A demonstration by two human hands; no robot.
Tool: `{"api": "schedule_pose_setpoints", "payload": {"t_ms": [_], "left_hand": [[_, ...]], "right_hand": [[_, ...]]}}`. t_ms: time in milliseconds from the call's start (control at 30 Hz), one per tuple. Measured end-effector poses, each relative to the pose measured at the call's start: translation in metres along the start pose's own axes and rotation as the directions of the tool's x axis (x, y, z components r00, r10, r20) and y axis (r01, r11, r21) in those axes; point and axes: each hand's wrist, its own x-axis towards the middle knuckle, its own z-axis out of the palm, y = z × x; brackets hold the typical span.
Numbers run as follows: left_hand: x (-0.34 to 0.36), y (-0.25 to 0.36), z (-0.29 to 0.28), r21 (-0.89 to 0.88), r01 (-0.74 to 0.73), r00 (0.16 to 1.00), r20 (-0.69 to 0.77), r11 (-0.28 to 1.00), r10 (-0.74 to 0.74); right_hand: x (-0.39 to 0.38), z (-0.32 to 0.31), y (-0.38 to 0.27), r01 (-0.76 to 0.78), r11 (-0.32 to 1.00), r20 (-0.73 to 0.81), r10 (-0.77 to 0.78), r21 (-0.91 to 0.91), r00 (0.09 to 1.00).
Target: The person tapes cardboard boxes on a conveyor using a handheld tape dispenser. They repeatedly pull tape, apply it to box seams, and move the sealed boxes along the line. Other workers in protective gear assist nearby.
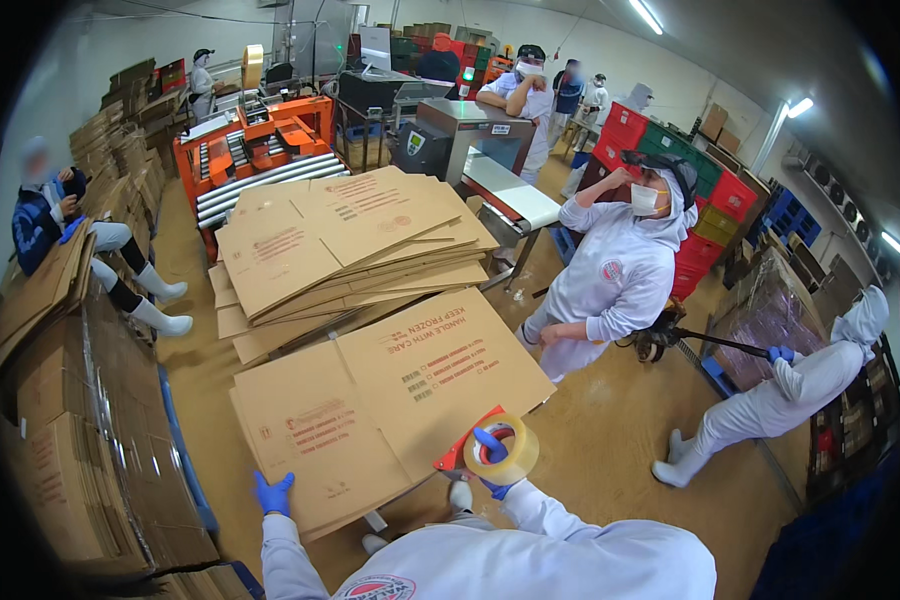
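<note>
A flattened cardboard box (370, 440) lies in front of me, its near end reaching toward my body. My left hand (274, 494), in a blue glove, is at its near left edge with thumb and fingers apart. My right hand (492, 450), gloved in blue too, is closed on a red tape dispenser (458, 450). The dispenser carries a wide roll of clear yellowish tape (515, 458) and hangs by the box's near right edge. Part of the right hand is hidden behind the roll. Just beyond lies an uneven stack of flattened boxes (340, 240).
An orange taping machine with rollers (260, 185) stands beyond the stack, beside a grey machine with a white belt (510, 190). A co-worker in white (620, 260) stands close on the right; another (800, 390) grips a dark handle. Cardboard bundles (100, 430) line the left.
</note>
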Motion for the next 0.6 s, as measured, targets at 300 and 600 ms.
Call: {"api": "schedule_pose_setpoints", "payload": {"t_ms": [300, 600], "left_hand": [[-0.036, 0.027, 0.013, 0.277, 0.008, 0.982, -0.184, 0.961, 0.045], [-0.001, -0.009, 0.001, 0.544, -0.014, 0.966, -0.208, 0.839, 0.152]], "right_hand": [[-0.023, 0.026, -0.018, -0.011, 0.981, -0.101, 0.031, 0.191, 0.994], [0.02, -0.001, 0.05, -0.023, 0.991, -0.11, 0.037, 0.133, 0.993]]}}
